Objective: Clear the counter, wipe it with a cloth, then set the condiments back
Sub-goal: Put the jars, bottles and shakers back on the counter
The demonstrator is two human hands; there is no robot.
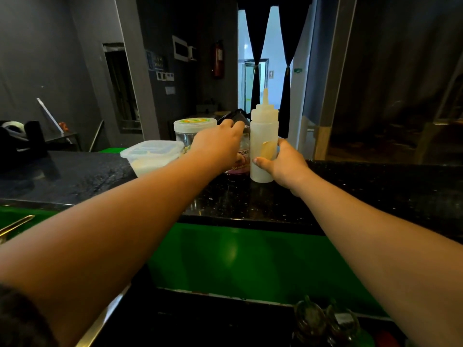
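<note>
Dark speckled counter (350,186) carries four containers in a close row along its far edge. Right hand (283,162) is wrapped around the squeeze bottle (263,136), a cloudy plastic one standing upright and looking nearly empty. Left hand (220,144) closes over the top of a syrup bottle (241,164) holding dark liquid, just left of it. Further left stand a clear jar (191,132), mostly empty, and a lidded tub (150,156) of pale contents.

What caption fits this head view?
Right hand grips squeeze bottle; left hand tops a syrup bottle on the black counter.
</note>
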